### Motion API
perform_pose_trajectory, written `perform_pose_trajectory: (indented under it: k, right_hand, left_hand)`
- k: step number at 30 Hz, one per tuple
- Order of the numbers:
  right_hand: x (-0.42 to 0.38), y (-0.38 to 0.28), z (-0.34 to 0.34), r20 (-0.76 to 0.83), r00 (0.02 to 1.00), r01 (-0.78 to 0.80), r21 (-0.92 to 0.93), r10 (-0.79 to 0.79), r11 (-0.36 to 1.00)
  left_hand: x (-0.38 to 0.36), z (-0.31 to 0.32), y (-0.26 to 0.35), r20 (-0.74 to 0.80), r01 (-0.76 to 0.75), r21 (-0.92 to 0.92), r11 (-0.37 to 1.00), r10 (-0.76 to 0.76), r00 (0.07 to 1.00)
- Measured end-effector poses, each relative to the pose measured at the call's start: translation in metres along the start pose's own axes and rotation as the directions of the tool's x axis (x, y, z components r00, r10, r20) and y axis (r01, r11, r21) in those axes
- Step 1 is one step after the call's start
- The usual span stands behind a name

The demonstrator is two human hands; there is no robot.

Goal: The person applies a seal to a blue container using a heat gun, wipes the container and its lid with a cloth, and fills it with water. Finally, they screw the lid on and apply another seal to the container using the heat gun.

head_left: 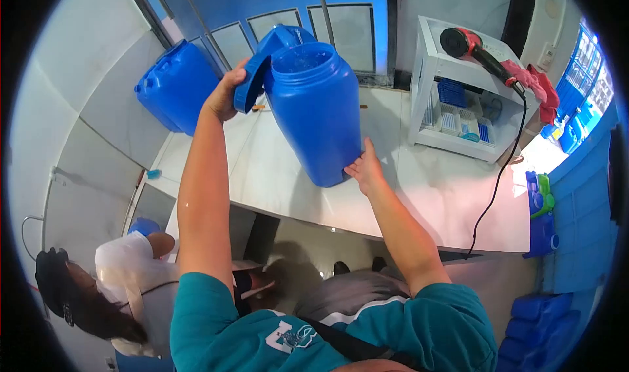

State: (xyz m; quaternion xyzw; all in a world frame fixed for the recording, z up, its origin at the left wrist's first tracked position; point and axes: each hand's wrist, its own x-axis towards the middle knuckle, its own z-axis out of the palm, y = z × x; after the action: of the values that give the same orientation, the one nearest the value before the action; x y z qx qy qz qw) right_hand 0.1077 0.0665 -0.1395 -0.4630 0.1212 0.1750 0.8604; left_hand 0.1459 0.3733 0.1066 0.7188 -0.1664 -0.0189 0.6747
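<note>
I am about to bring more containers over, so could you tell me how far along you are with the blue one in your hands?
The blue jerrycan is off the white counter and tilted, its wide mouth open. The left hand grips it near the handle at the top, and the right hand supports its bottom edge. A second blue jerrycan leans against the wall behind, untouched. Nothing shows whether this one is finished.

Blue jug (316, 113) between both hands

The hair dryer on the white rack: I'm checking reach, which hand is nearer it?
Right. The right hand steadies the blue jug nearer the hair dryer; the left hand grips its far rim.
</note>
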Motion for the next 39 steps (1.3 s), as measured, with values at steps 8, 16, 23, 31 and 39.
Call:
perform_pose_trajectory:
  k: [8,16,23,31,39]
  right_hand:
    - [-0.033,0.009,-0.019,-0.043,0.999,0.007,-0.020,-0.008,1.000]
    - [-0.062,-0.004,-0.062,0.026,0.995,-0.092,-0.114,0.095,0.989]
    - [0.033,-0.147,-0.170,0.125,0.685,0.438,-0.858,-0.718,0.269]
    - [0.110,-0.225,-0.178,0.292,0.876,0.071,-0.866,-0.383,-0.495]
    - [0.140,-0.234,-0.182,0.155,0.945,0.023,-0.909,-0.287,-0.415]
  left_hand:
    - [-0.034,0.010,0.009,0.147,-0.015,-0.056,0.998,0.023,0.989]
    - [-0.059,0.036,0.043,0.232,-0.075,0.178,0.981,0.033,0.972]
    - [-0.088,0.106,0.133,0.043,-0.164,0.732,0.662,0.196,0.980]
    - [-0.010,0.174,0.155,0.091,-0.079,0.989,0.125,-0.090,0.992]
    - [-0.002,0.202,0.144,-0.157,0.178,0.981,0.076,-0.224,0.962]
